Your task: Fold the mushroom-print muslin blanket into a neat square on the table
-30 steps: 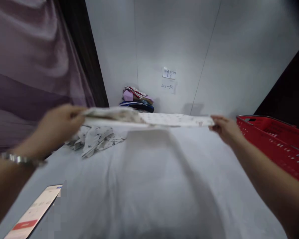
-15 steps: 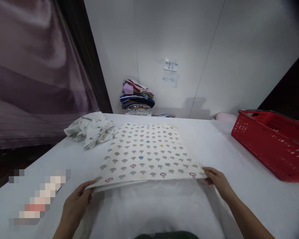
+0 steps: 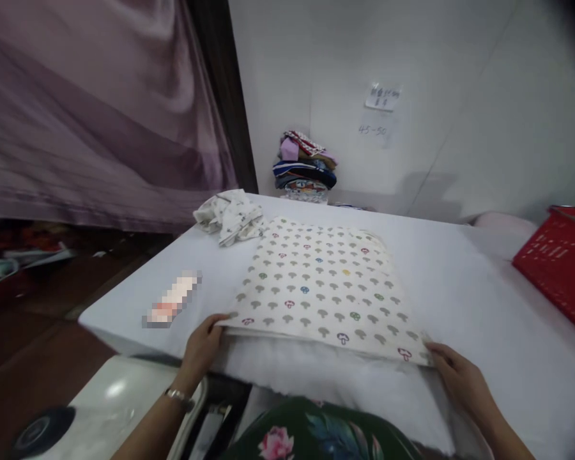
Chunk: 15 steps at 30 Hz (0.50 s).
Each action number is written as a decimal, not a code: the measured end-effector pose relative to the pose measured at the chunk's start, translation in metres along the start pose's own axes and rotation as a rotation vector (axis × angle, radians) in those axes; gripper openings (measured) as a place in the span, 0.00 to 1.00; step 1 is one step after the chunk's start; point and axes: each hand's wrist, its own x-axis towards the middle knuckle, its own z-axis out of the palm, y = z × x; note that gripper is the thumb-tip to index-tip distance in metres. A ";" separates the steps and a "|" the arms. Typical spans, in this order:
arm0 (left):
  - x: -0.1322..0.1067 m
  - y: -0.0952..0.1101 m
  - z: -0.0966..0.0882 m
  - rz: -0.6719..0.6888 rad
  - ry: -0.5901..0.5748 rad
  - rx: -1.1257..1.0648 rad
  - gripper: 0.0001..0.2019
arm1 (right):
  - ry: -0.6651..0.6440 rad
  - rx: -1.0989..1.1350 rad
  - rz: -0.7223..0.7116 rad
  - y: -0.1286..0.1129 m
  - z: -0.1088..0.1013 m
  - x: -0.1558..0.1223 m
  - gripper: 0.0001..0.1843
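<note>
A white cloth printed with small mushrooms [image 3: 323, 284] lies flat on the white table [image 3: 464, 300], folded into a rough square. My left hand [image 3: 202, 345] pinches its near left corner at the table's front edge. My right hand [image 3: 455, 377] grips the near right corner, fingers curled onto the fabric. A metal watch band shows on my left wrist.
A crumpled white patterned garment [image 3: 230, 216] lies at the table's far left. A stack of folded clothes [image 3: 304, 167] stands against the back wall under paper notes. A red plastic basket [image 3: 558, 259] sits at the right. A blurred flat object [image 3: 172, 300] rests near the left edge.
The cloth, held up stretched in the air a second ago, now lies flat on the table. My hands came down and toward me with its near corners. The view shifted left.
</note>
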 end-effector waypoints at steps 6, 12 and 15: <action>0.002 -0.005 0.000 -0.092 0.084 -0.299 0.21 | 0.020 -0.141 -0.081 -0.005 0.012 -0.017 0.29; 0.003 -0.017 -0.007 0.035 0.023 0.102 0.17 | -0.048 -0.288 -0.117 -0.004 0.017 -0.031 0.29; 0.002 -0.022 -0.006 0.040 0.025 0.132 0.18 | -0.051 -0.315 -0.133 -0.005 0.018 -0.032 0.27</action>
